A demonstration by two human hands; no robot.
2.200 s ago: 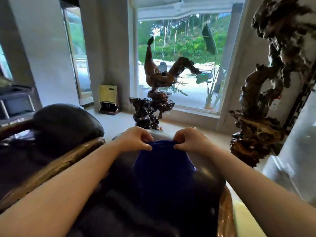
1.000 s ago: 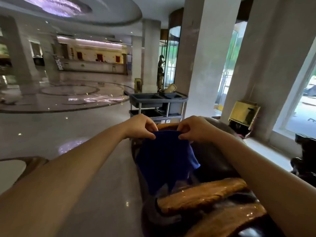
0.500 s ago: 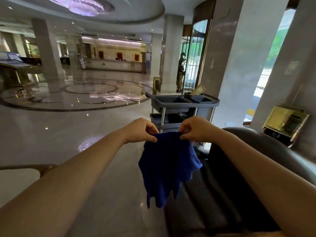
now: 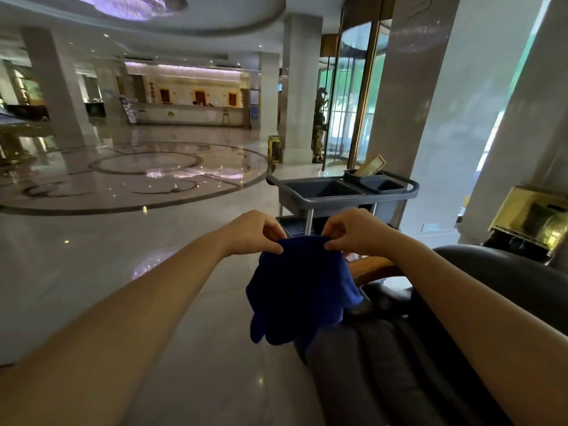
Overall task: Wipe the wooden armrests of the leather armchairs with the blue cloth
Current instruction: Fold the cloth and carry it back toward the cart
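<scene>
A: Position of the cloth?

B: Blue cloth (image 4: 299, 290) held up in the air by its top edge, left hand (image 4: 252, 233) and right hand (image 4: 358, 230) side by side. Fingers (image 4: 273, 248) of each hand pinched closed on the hem; nothing else in either hand. Rest of the cloth hangs loose and bunched, lower corners dangling over the floor (image 4: 92, 256) and the near edge of the armchair (image 4: 461, 318).

A: Touching the wood?

B: Not that I can see. One wooden armrest (image 4: 373, 270) shows just behind the cloth's right side, under the right forearm. Cloth is in front of it, apart as far as I can judge. Dark leather seat fills the lower right.

A: Risks from here?

B: A few, by my reading. The grip is only a fingertip pinch on one edge, so a quick shake or re-fold could let a corner slip and drop the cloth to the floor. Bunched as it is, it would wipe with a lump rather than a flat face and leave streaks or missed strips. The grey cart (image 4: 341, 192) stands near beyond the hands; a wide swing could snag it.
</scene>
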